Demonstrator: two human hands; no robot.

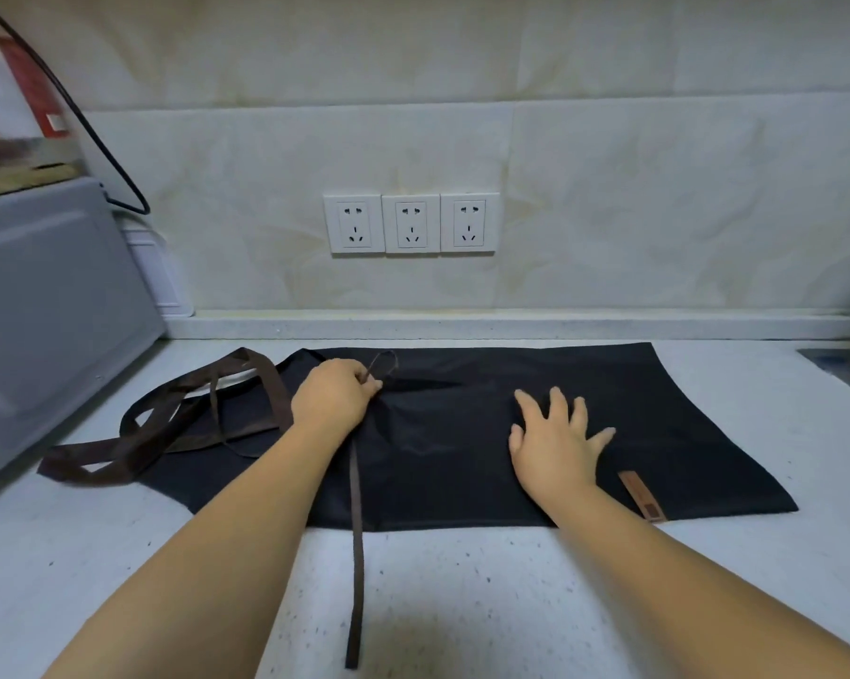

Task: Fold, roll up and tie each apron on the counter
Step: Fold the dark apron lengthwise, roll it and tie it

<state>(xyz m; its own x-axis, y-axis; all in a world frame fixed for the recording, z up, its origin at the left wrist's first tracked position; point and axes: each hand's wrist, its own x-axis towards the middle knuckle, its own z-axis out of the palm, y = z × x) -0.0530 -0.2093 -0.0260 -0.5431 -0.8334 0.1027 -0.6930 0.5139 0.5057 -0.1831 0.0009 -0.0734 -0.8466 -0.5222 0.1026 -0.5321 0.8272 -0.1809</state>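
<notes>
1. The dark apron (pixel 462 463) lies flat on the pale speckled surface (pixel 462 605), under both hands and reaching out past each of them to either side.
2. The left hand (pixel 332 396) is curled, its fingertips pinching a brown tie strap (pixel 356 531). Just beyond the fingers the strap forms a small loop, and the rest trails back beside the left forearm, off the apron's near edge and onto the surface.
3. The right hand (pixel 552 443) rests palm down on the apron with its fingers spread wide, holding nothing. It sits well apart from the left hand.
4. Outward of the left hand, wider brown neck straps (pixel 168 423) lie in loose, overlapping loops, partly on the apron and partly on the surface.
5. Just outward of the right wrist, a small brown label (pixel 641 497) is on the apron near its front edge.
6. Further out past the left hand stands a grey appliance (pixel 45 311), with a black cable (pixel 94 139) running down behind it.
7. Beyond both hands, three white wall sockets (pixel 411 223) sit in a row on the tiled wall.
</notes>
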